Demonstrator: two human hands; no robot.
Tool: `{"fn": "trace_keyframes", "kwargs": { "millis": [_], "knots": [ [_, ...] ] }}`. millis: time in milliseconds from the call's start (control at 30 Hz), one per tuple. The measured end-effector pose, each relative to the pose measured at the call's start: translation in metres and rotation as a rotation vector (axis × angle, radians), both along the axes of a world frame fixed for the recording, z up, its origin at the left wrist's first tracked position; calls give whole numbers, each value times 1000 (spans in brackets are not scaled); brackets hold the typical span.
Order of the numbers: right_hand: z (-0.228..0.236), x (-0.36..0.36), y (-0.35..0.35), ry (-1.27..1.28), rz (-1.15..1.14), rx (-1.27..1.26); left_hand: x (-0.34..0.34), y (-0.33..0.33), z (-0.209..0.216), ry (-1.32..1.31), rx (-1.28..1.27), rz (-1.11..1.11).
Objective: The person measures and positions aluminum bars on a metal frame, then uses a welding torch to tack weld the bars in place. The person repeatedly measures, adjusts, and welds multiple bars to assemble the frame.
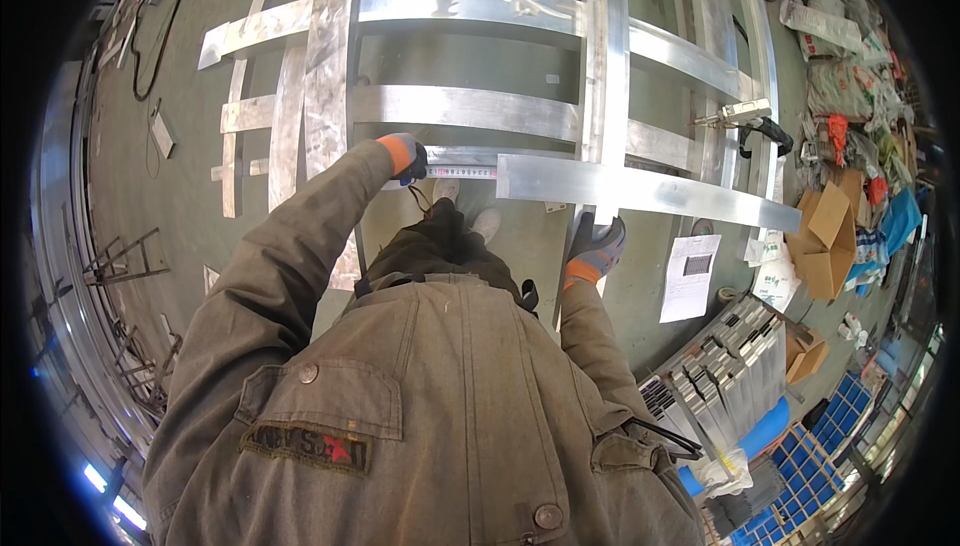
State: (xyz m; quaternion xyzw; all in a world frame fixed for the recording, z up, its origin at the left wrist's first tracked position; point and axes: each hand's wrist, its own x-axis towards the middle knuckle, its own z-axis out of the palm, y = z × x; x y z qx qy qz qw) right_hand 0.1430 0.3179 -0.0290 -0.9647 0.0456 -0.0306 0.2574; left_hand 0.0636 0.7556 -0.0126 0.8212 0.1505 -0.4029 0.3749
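Note:
My left hand (408, 159), in a grey and orange work glove, is closed at the near side of the metal frame. From it a tape measure (460, 173) runs rightward to the end of a loose flat aluminium bar (680, 193); the tape's case is hidden by the glove. The bar lies crosswise over a long upright profile of the frame. At the bar's near edge my right hand (596, 244), gloved alike, grips it from below; some fingertips are hidden under the bar.
Long aluminium rails (330, 66) and crosspieces (465, 106) form a raised grid ahead. A clamp (742, 116) sits on its right side. At the right are a printed sheet (690, 276), stacked profiles (735, 356), an opened cardboard box (825, 236) and bags. A cable (150, 66) trails at left.

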Motion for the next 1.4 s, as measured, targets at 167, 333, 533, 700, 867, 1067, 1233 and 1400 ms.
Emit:
{"fn": "trace_keyframes", "kwargs": {
  "millis": [167, 333, 533, 700, 867, 1067, 1233, 1400],
  "knots": [
    [0, 0, -1, -10, 16, -5, 2, -1, 2, 76, -18, 71],
    [1, 1, -1, -5, 24, -12, 1, 0, -3, 43, -1, 35],
    [1, 1, 1, 7, -1, 1, 6, 2, -7, 81, 10, -25],
    [-5, 0, -1, -9, -18, -3, 7, 5, -5, 56, -12, -11],
    [-9, 1, -3, -12, -8, -9, 9, 7, -4, 50, -22, -3],
    [-9, 0, -3, -23, -9, 14, 14, 6, -1, 49, -12, -50],
    [-6, 1, -1, -4, -10, 9, 12, 4, 2, 54, 12, -36],
    [-2, 2, 3, 22, -42, 1, 14, 2, 0, 32, 41, -113]
  ]
}}
